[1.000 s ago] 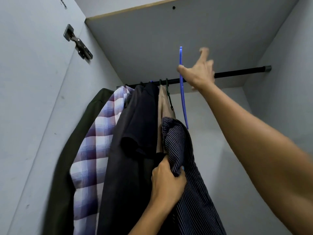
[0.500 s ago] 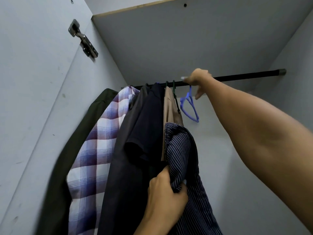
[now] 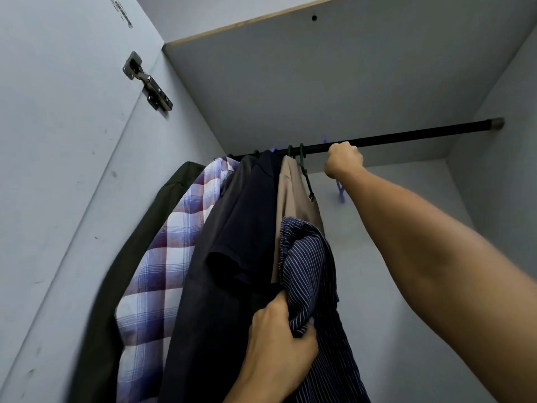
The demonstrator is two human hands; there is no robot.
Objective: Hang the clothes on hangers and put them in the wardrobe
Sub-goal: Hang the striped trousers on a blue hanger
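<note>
Wardrobe interior, viewed from below, listed left to right.

Door panel (image 3: 58, 170): smooth grey laminate, lightly scuffed; a smudged mark near its top edge, unreadable. Metal cup hinge (image 3: 148, 82), bright steel, angular, joining the door to the side wall.

Hanging rail (image 3: 421, 135): black round bar with a grey end cap at the right wall.

Garments on the rail, packed together at its left end: dark olive jacket (image 3: 116, 271), matte; checked shirt (image 3: 162, 257), purple, white and maroon woven cloth; black garment (image 3: 203, 301), smooth; navy T-shirt (image 3: 250, 228), short sleeve visible; beige garment (image 3: 293, 205) on a dark green hanger (image 3: 305, 175). No brand labels visible.

Left hand (image 3: 279, 341): fingers curled around a bunched fold of the navy pinstriped shirt (image 3: 311, 271), thin white stripes, held low beside the beige garment.

Right hand (image 3: 343, 161): closed fist at the rail, just right of the green hooks, gripping the blue plastic hanger (image 3: 340, 193); only slivers show above and below the wrist.
</note>
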